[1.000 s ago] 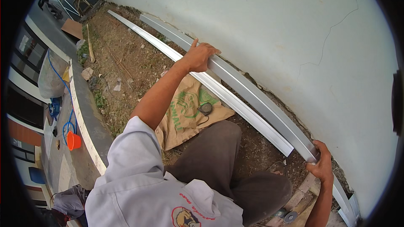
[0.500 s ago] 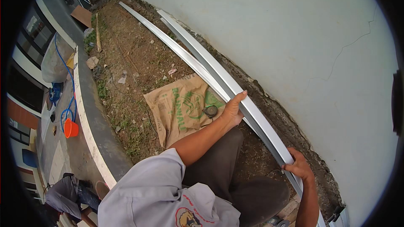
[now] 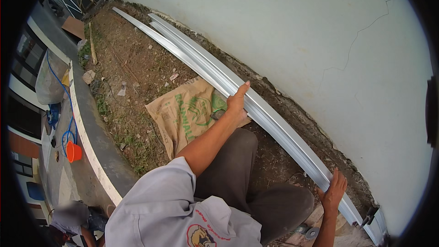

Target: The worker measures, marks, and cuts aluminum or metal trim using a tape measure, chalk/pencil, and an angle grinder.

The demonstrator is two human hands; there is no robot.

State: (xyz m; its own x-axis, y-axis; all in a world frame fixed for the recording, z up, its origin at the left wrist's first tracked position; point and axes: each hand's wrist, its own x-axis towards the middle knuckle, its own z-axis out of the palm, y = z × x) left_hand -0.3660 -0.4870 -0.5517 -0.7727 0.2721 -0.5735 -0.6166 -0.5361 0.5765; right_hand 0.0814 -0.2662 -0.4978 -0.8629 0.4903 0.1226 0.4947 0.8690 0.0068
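Note:
A long silvery metal channel (image 3: 283, 130) runs diagonally from the far left to the near right, its ribbed side showing. My left hand (image 3: 237, 100) is closed on it near the middle, thumb over the upper edge and fingers mostly hidden. Farther down its length, my right hand (image 3: 334, 189) grips the channel, with the fingers over the top and the thumb on the near side. A second metal strip (image 3: 151, 34) lies alongside at the far end. Below my left hand is a brown paper sack (image 3: 171, 112); a small dark round object (image 3: 217, 115) on it is partly covered by my forearm.
A pale cracked wall (image 3: 292, 27) stands close on the right. Near my right forearm lies a grey disc (image 3: 312, 233). Left, beyond a low kerb (image 3: 93, 155), are an orange bucket (image 3: 73, 151), a blue hose (image 3: 68, 92) and another person (image 3: 75, 217) at lower left.
The channel has tilted, so its ribbed side now faces me more. My right hand has shifted down along it toward the near end. My left hand keeps its hold.

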